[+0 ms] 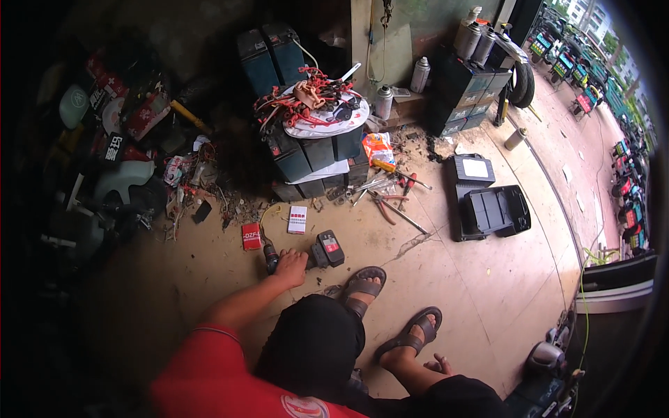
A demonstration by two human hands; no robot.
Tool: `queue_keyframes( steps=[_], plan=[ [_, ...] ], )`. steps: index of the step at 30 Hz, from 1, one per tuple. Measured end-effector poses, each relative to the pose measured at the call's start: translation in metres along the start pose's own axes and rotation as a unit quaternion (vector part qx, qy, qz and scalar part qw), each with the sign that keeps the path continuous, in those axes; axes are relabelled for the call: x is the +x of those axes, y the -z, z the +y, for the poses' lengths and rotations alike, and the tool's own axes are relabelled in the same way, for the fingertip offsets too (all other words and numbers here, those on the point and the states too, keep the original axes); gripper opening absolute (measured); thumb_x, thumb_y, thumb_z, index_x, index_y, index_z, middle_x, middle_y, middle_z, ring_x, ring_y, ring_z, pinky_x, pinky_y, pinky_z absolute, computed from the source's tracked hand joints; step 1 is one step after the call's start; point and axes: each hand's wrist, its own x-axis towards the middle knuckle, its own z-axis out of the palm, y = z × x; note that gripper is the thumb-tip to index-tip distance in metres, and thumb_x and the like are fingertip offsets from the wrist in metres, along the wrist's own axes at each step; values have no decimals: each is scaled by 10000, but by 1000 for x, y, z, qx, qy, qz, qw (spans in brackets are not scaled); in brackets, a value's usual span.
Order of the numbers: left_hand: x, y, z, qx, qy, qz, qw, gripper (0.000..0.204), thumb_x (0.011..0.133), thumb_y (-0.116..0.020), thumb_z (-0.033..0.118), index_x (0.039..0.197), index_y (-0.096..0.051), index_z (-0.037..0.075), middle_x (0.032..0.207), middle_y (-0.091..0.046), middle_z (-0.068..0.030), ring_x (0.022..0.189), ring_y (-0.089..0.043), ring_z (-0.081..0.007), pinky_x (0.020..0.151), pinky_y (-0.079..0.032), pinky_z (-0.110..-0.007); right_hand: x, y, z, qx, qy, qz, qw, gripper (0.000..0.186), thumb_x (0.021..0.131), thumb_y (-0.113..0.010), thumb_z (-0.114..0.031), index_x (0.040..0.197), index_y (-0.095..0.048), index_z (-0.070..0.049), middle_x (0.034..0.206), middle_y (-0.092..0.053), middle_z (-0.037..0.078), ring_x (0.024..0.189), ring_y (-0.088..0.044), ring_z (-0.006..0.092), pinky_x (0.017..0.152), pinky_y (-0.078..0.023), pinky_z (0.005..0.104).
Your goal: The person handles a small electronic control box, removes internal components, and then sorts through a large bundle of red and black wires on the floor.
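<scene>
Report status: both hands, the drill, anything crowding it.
Left hand gripping the power drill, down at floor level. Right hand by the right shin, partly hidden, grip unclear. Red box close beside the drill; pliers farther off.

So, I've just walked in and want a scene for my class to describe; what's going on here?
A person has the left hand around a cordless drill, down at floor level. The right hand shows only partly, beside the right leg; whether it holds anything is unclear. Beyond the drill lie a red packet and a white packet, with hand tools scattered farther right. A tangle of red cables sits atop stacked dark blocks.
</scene>
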Motion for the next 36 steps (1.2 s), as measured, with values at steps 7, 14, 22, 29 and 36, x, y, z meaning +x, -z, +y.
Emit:
queue_keyframes(
  steps=[7, 14, 22, 29, 36],
  plan=[
    [58, 84, -4, -248, -31, -129, 960, 522, 784, -805, 246, 1191, -651, -42, 1005, -731, -218, 941, -722, -343, 797, -562, -424, 28, -3, 5, 30, -12, -15, 999, 778, 1024, -598, -497, 1566, -334, -7, 1180, -645, 151, 1121, -652, 314, 986, -529, 468],
    [160, 117, 4, -487, 256, -412, 726, 339, 949, -719, 295, 1146, -612, 41, 926, -706, -84, 750, -702, -218, 709, -602, -412, 21, -23, -4, -58, -33, 23, 997, 801, 1029, -586, -495, 1578, -322, 25, 1342, -595, 228, 1262, -606, 341, 1060, -493, 469],
    [227, 185, 53, -495, 162, -338, 784, 653, 929, -594, 715, 888, -800, 97, 799, -678, -15, 582, -618, -117, 563, -534, -303, 21, -46, -47, -78, 21, 157, 984, 466, 1042, -606, -277, 1363, -581, 61, 1149, -723, 202, 999, -738, 298, 846, -590, 373],
    [201, 182, 60, -337, 80, -167, 923, 778, 901, -566, 794, 955, -763, 43, 815, -635, -33, 732, -541, -141, 687, -468, -312, 80, -89, -187, -156, 90, 115, 977, 496, 1026, -631, -315, 1324, -604, 81, 1113, -732, 186, 956, -728, 250, 819, -579, 348],
    [175, 168, 48, -238, -38, 47, 969, 680, 1015, -535, 589, 1272, -650, -31, 1134, -703, -262, 1053, -671, -393, 943, -507, -425, 204, -103, -333, -101, 93, 102, 985, 795, 1006, -630, -494, 1514, -393, 69, 1462, -524, 289, 1266, -609, 418, 979, -582, 454]
  ],
)
